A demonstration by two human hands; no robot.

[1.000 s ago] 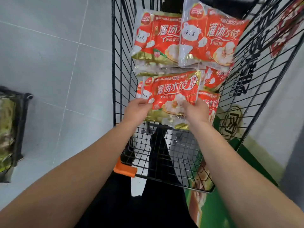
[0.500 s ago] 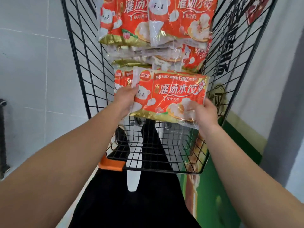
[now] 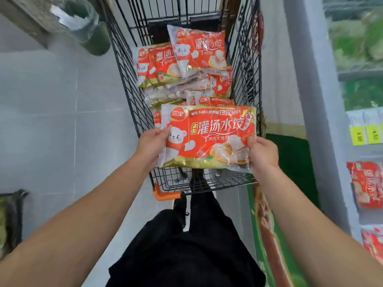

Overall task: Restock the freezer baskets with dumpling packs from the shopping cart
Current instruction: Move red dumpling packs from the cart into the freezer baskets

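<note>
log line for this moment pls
step: pack lifted over cart | left hand: grips dumpling pack left edge | right hand: grips right edge | shopping cart: more packs inside

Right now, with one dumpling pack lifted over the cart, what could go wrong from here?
1. The left hand and right hand grip the dumpling pack only at its edges; the slick film might slip.
2. The remaining packs lie in a loose, tilted heap in the shopping cart and could slide.
3. The freezer stands to the right; swinging the pack across may clip the cart's rim.
</note>
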